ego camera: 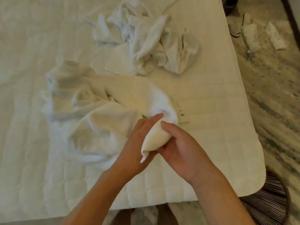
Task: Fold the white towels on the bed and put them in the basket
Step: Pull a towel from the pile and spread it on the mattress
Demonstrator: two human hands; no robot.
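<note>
The white terry towel (pixel 155 137) I'm watching is bunched between both hands near the bed's right edge. The rest of it trails up and left across the white quilted bed (pixel 32 143) in loose folds. My right hand (pixel 183 151) grips the bunched end, thumb on top and fingers curled under it. My left hand (pixel 138 142) lies against the other side with its forefinger stretched straight along the cloth. Its other fingers are hidden, so I cannot tell whether they close on it. Farther up the bed sits a heap of crumpled white towels (pixel 154 43), apart from the held one. A dark round basket of thin slats (pixel 267 202) stands at the bed's near right corner on the marbled stone floor (pixel 267 95). Two white wrapped packets (pixel 250 35) lie on that floor, well beyond it.
</note>
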